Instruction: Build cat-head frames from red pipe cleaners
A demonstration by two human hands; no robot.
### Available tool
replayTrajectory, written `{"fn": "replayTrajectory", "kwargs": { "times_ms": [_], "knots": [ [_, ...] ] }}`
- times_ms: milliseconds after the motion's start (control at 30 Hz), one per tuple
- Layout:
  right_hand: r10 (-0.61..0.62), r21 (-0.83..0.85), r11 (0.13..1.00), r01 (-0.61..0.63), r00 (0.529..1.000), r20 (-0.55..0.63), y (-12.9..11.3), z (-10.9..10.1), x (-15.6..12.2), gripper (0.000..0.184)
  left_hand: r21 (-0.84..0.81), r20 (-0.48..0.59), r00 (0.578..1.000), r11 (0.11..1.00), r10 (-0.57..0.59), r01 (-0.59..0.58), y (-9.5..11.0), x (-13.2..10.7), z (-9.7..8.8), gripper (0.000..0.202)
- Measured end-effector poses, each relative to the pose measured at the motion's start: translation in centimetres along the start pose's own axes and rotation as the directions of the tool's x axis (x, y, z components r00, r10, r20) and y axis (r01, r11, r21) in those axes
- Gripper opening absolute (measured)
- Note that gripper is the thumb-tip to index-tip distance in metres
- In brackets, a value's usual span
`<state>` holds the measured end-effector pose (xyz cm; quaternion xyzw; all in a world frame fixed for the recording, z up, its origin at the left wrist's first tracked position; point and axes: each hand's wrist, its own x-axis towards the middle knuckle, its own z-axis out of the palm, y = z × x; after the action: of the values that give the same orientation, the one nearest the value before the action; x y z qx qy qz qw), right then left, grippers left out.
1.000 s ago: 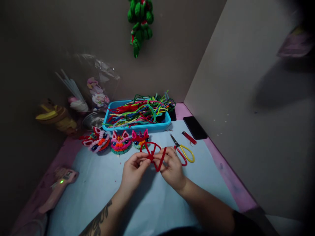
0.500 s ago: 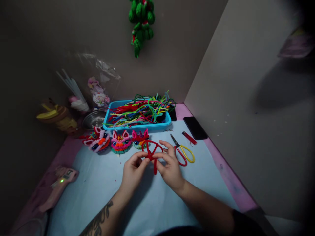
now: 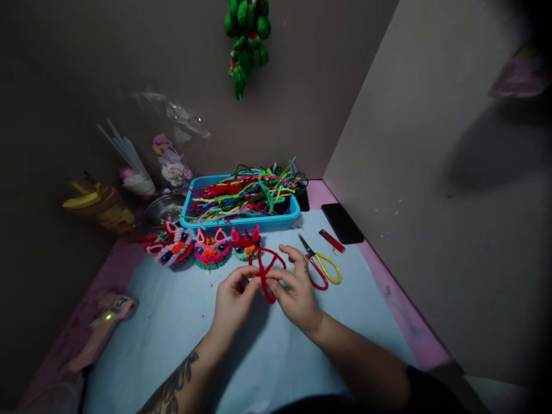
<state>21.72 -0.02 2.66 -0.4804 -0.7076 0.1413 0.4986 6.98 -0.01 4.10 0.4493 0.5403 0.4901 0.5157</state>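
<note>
A red pipe-cleaner figure [image 3: 266,265], bent into loops that cross in the middle, is held just above the pale blue table mat [image 3: 181,322]. My left hand [image 3: 233,303] pinches it at the crossing from the left. My right hand [image 3: 295,294] pinches it from the right with thumb and forefinger, the other fingers spread above. One red loop hangs down between the two hands. Three finished pipe-cleaner animal faces [image 3: 210,248] lie in a row just beyond the hands.
A blue tray [image 3: 241,221] full of mixed pipe cleaners stands at the back. Scissors with red and yellow handles [image 3: 321,267], a red lighter [image 3: 331,241] and a black phone [image 3: 342,223] lie right. A pink glue gun [image 3: 106,322] rests at left. Walls close in behind and right.
The lower red end, a wide V a second ago, has been drawn in to a narrow loop between my hands. My right fingers have opened out above it. Both hands stayed in place.
</note>
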Motion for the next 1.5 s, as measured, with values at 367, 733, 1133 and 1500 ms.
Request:
{"fn": "replayTrajectory", "kwargs": {
  "times_ms": [367,733,1133,1500],
  "knots": [
    [-0.180,-0.005,0.984,0.180,0.983,-0.037,-0.1,-0.7,0.0,0.014,-0.125,-0.095,0.995,0.992,-0.028,0.016,0.5,0.5,-0.3,0.028],
    [-0.441,0.405,0.853,0.331,0.870,0.219,-1.2,-1.4,0.3,0.021,-0.067,-0.178,0.982,0.995,0.057,-0.070,0.5,0.4,-0.3,0.020],
    [-0.319,0.556,0.797,0.236,0.946,0.056,-1.8,-3.1,0.2,0.032,0.045,-0.153,0.985,0.996,0.084,-0.078,-0.2,0.9,-0.4,0.020],
    [-0.122,0.202,0.972,0.121,0.992,-0.005,-0.1,-1.4,0.1,0.051,-0.127,-0.092,0.995,0.991,-0.038,0.026,0.4,1.0,-0.5,0.028]
  ]
}}
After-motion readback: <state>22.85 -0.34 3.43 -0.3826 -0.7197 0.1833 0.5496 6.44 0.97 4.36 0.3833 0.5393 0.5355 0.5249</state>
